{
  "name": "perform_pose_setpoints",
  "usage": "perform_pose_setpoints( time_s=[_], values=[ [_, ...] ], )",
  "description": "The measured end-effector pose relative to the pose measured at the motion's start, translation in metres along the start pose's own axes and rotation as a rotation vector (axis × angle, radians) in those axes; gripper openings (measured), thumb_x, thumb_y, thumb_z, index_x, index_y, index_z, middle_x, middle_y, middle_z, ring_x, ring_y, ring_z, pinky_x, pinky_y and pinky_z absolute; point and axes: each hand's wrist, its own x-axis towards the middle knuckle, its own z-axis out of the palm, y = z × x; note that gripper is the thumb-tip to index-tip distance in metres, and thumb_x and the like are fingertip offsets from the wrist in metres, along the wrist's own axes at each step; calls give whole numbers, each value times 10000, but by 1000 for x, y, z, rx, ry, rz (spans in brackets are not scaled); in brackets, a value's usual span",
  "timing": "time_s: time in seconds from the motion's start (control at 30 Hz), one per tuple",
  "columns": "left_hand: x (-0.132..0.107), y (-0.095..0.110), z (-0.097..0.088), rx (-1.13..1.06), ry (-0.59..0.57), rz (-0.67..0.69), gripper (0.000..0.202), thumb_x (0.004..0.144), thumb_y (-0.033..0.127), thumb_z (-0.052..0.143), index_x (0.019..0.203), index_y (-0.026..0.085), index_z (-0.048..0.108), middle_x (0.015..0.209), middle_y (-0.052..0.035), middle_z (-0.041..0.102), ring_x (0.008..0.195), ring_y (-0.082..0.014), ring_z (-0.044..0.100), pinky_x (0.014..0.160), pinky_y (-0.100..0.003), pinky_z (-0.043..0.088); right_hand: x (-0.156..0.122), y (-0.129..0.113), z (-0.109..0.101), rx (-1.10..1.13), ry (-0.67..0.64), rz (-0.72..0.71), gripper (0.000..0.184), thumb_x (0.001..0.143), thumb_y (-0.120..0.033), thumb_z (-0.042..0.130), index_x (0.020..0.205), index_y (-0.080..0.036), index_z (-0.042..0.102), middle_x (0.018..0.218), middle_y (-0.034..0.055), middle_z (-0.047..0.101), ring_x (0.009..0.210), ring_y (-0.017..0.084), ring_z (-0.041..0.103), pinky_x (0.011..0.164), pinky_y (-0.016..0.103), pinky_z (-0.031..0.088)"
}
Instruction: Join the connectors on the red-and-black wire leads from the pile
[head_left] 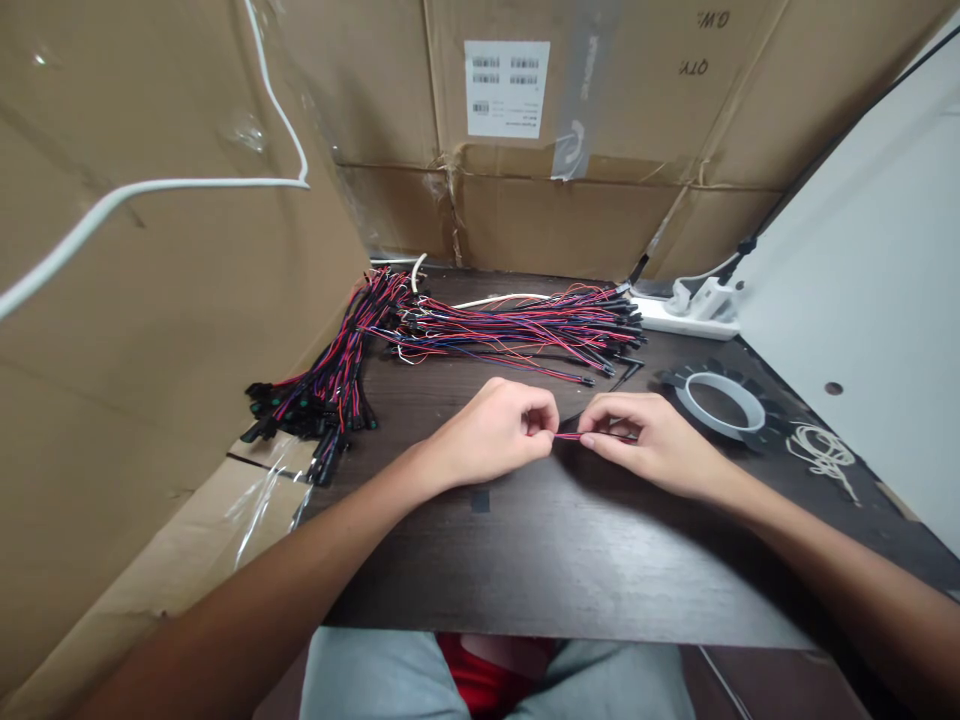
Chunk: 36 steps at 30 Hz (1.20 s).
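Note:
Between my fingertips stretches a thin red-and-dark wire (568, 436), held level just above the dark tabletop. My left hand (504, 428) pinches it at one side, fingers curled. Close by, my right hand (646, 436) pinches it too, thumb against forefinger, with a strip of black tape (574, 421) apparently at its fingers. Most of the wire's length is hidden inside the hands. Behind them lies a long bundle of red, blue and black wires (517, 330) with black ends. A second wire bundle (337, 360), with black connectors, spreads to the left.
A white ring edged with black tape pieces (724, 403) lies at right, beside a tangle of cream string (821, 450). A white power strip (686, 317) stands behind. Cardboard walls (570, 220) enclose the back and left. A small black tape piece (480, 500) sticks to the table (570, 570).

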Motion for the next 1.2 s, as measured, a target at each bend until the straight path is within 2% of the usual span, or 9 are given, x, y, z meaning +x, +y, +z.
perform_pose_setpoints(
  time_s=[0.13, 0.27, 0.37, 0.53, 0.67, 0.8, 0.97, 1.1, 1.2],
  values=[
    [1, 3, -1, -53, -20, -51, 105, 700, 75, 549, 695, 127, 640, 602, 44, 570, 547, -42, 478, 545, -144, 342, -1, 4, 2, -74, 50, -133, 95, 835, -171, 540, 768, -146, 604, 706, 29, 617, 589, 102, 526, 549, 202, 418],
    [1, 5, -1, -165, -72, -192, 110, 760, 159, 531, 738, 129, 635, 536, 50, 529, 439, -42, 464, 470, -143, 340, -3, 8, 5, -149, 88, -258, 81, 822, -109, 523, 776, -149, 577, 710, 29, 595, 567, 95, 487, 547, 209, 403],
    [2, 4, 0, -238, -126, -264, 138, 781, 197, 527, 768, 124, 644, 519, 52, 515, 387, -41, 446, 426, -141, 334, -4, 9, 7, -172, 115, -312, 91, 811, -82, 510, 782, -152, 559, 720, 31, 587, 556, 91, 471, 533, 206, 394],
    [2, 2, 2, -343, -212, -302, 130, 751, 204, 544, 743, 112, 636, 581, 30, 552, 385, -37, 429, 383, -139, 316, -5, 8, 9, -190, 147, -396, 117, 801, -53, 492, 812, -155, 550, 729, 31, 584, 556, 86, 463, 522, 195, 386],
    [2, -1, 4, -360, -218, -341, 114, 718, 203, 552, 733, 115, 623, 592, 21, 564, 401, -52, 451, 377, -144, 315, -6, 6, 8, -185, 143, -428, 115, 810, -53, 489, 800, -150, 549, 729, 40, 594, 587, 97, 484, 545, 205, 396],
    [2, 0, 3, -294, -194, -353, 112, 711, 173, 554, 729, 115, 647, 562, 27, 562, 410, -59, 455, 405, -155, 319, -5, 2, 4, -91, 59, -295, 82, 820, -107, 526, 765, -148, 570, 727, 39, 605, 594, 100, 503, 563, 212, 410],
    [2, 5, 1, -99, -138, -219, 114, 705, 81, 576, 697, 117, 684, 586, 25, 605, 521, -53, 486, 539, -160, 343, -1, -5, -1, 117, -101, -2, 137, 834, -213, 533, 754, -144, 620, 735, 41, 636, 622, 112, 541, 586, 222, 438],
    [1, 3, 0, 34, -147, -128, 125, 723, 78, 579, 718, 129, 693, 597, 23, 609, 551, -62, 486, 569, -178, 332, -1, -5, 0, 342, -208, 270, 160, 799, -288, 543, 768, -140, 591, 661, 27, 587, 567, 115, 530, 480, 206, 415],
    [-1, 1, 0, 106, -131, -73, 131, 745, 99, 568, 746, 142, 691, 638, 16, 631, 573, -69, 500, 572, -189, 324, -1, -3, 3, 398, -238, 356, 174, 792, -314, 539, 808, -141, 558, 704, 40, 596, 558, 115, 537, 426, 189, 394]
  ],
)
